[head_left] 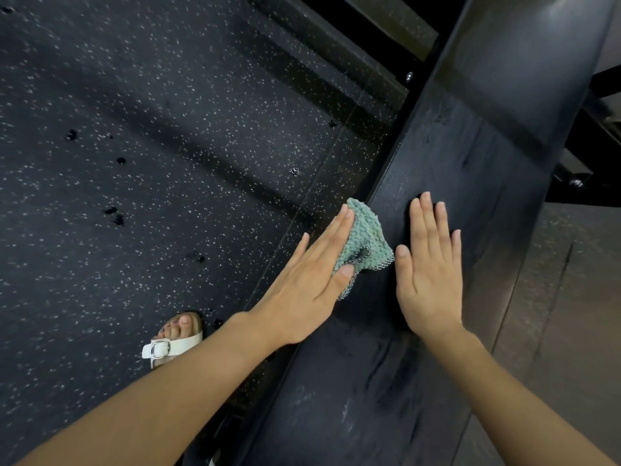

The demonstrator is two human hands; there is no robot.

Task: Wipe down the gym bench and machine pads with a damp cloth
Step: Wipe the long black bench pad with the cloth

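Speckled floor, black bench pad; left hand flat, pressing part-hidden cloth; right hand flat on pad.

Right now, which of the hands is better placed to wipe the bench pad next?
Left. The left hand lies flat on the green cloth at the left edge of the bench pad; the right hand rests flat on bare pad beside the cloth.

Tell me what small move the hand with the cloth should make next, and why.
Probably slide the left hand, which presses the green cloth against the left edge of the bench pad, farther along it; the right hand rests on top, and much pad lies ahead.
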